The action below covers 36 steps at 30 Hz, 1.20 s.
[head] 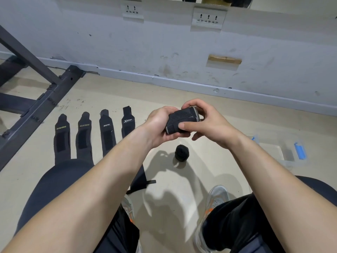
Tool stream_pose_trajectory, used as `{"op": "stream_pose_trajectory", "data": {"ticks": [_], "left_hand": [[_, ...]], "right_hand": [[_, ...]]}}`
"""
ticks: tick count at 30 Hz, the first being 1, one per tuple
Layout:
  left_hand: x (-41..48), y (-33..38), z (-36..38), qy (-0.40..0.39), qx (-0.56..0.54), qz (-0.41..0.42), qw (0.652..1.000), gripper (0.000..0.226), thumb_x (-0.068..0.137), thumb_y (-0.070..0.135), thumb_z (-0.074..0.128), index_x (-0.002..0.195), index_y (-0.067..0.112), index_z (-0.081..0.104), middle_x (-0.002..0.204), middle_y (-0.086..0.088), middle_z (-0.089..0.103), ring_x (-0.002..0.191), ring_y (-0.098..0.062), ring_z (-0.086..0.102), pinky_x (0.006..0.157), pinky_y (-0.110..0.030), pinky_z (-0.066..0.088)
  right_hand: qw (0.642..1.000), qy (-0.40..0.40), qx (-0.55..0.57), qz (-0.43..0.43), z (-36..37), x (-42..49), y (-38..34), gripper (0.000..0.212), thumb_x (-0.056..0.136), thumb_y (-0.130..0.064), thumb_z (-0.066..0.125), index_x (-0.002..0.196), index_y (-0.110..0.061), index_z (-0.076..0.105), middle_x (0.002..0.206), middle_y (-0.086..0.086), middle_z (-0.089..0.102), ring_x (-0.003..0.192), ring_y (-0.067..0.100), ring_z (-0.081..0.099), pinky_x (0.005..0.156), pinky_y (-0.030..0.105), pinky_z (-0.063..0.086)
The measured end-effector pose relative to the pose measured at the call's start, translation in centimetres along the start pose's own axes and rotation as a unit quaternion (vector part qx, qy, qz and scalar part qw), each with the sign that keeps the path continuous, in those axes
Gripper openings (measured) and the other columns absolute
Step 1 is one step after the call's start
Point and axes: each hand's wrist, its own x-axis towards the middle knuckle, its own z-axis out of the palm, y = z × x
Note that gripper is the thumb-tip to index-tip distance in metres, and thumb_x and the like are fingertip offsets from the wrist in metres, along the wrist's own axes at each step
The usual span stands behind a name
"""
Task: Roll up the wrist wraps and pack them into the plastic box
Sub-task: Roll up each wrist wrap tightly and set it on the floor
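Head camera looks steeply down, close over the floor [182, 179].

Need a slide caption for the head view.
Both hands, left and right, roll a wrist wrap; four flat wraps await.

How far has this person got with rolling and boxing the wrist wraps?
Early on. One rolled wrap stands on the floor, not boxed. A second wrap is being rolled between the left hand and right hand. Four flat wraps lie in a row unrolled, with another partly hidden under the left arm. The plastic box appears empty.
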Motion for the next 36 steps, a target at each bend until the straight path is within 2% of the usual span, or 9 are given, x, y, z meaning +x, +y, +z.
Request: {"op": "stream_pose_trajectory", "data": {"ticks": [4,6,10,13,21,29,32,34,36], "left_hand": [[0.2,-0.4,0.0,-0.028,-0.021,0.016,0.999,0.035,0.107,0.037,0.047,0.109,0.008,0.067,0.095,-0.016,0.074,0.077,-0.039,0.075,0.057,-0.036,0.064],[0.5,-0.9,0.1,-0.03,0.029,0.057,0.997,0.042,0.103,0.048,0.052,0.112,0.012,0.07,0.093,-0.013,0.077,0.075,-0.034,0.076,0.055,-0.028,0.06],[0.8,-2.1,0.4,0.006,0.055,0.151,0.987,0.041,0.097,0.042,0.067,0.118,0.007,0.067,0.083,-0.006,0.075,0.058,-0.022,0.071,0.05,-0.021,0.051],[1.1,-3.0,0.3,0.037,0.057,0.16,0.985,0.042,0.096,0.044,0.067,0.117,0.007,0.064,0.082,-0.006,0.071,0.051,-0.019,0.065,0.052,-0.023,0.051],[2.2,-5.1,-0.8,0.059,0.07,0.125,0.988,0.045,0.093,0.048,0.067,0.105,0.005,0.074,0.08,-0.008,0.074,0.05,-0.019,0.056,0.049,-0.024,0.046],[5.6,-9.0,-3.3,0.135,0.066,0.028,0.988,0.049,0.09,0.056,0.067,0.109,0.011,0.065,0.086,-0.006,0.069,0.045,-0.015,0.056,0.049,-0.025,0.045],[7.7,-10.8,-4.9,0.125,0.008,-0.042,0.991,0.042,0.097,0.05,0.059,0.113,0.012,0.067,0.095,-0.006,0.072,0.054,-0.02,0.067,0.048,-0.024,0.049],[9.4,-12.3,-6.3,0.148,-0.004,-0.079,0.986,0.039,0.101,0.043,0.054,0.12,0.011,0.062,0.111,-0.007,0.069,0.065,-0.025,0.072,0.054,-0.026,0.055],[11.0,-14.0,-7.8,0.182,0.003,-0.11,0.977,0.032,0.101,0.033,0.054,0.121,0.009,0.06,0.111,-0.008,0.065,0.067,-0.025,0.07,0.063,-0.03,0.059]], "right_hand": [[0.998,0.025,0.036,0.034,-0.1,0.0,0.3,0.037,0.085,-0.016,0.082,0.116,-0.016,0.062,0.111,0.003,0.067,0.069,0.025,0.072,0.063,0.036,0.061],[0.996,0.042,0.065,0.048,-0.2,0.1,0.6,0.035,0.088,-0.019,0.08,0.117,-0.012,0.062,0.106,0.003,0.069,0.069,0.027,0.072,0.062,0.035,0.06],[0.99,0.051,0.117,0.066,0.3,0.2,1.0,0.027,0.092,-0.024,0.076,0.111,-0.01,0.062,0.086,0.001,0.074,0.067,0.023,0.07,0.065,0.034,0.061],[0.988,0.036,0.129,0.083,1.0,0.1,1.5,0.028,0.098,-0.029,0.068,0.115,-0.008,0.061,0.09,0.004,0.073,0.068,0.021,0.069,0.07,0.036,0.061],[0.987,0.053,0.104,0.108,2.2,-0.7,2.7,0.037,0.099,-0.035,0.066,0.114,-0.002,0.061,0.091,0.007,0.069,0.058,0.022,0.065,0.061,0.036,0.061],[0.96,0.073,0.201,0.181,6.4,1.1,8.6,0.017,0.096,-0.018,0.07,0.108,-0.007,0.065,0.091,0.007,0.065,0.06,0.018,0.066,0.063,0.033,0.059],[0.967,0.076,0.144,0.196,7.0,2.5,11.2,0.028,0.091,-0.014,0.075,0.115,-0.007,0.063,0.096,0.007,0.067,0.061,0.02,0.067,0.063,0.036,0.061],[0.969,0.098,0.094,0.207,7.2,4.0,13.2,0.04,0.086,-0.013,0.08,0.119,-0.009,0.059,0.099,0.006,0.066,0.062,0.024,0.066,0.069,0.045,0.064],[0.972,0.117,0.012,0.201,7.3,5.8,15.4,0.048,0.081,-0.017,0.083,0.122,-0.013,0.059,0.106,0.004,0.065,0.069,0.026,0.068,0.075,0.049,0.063]]}}
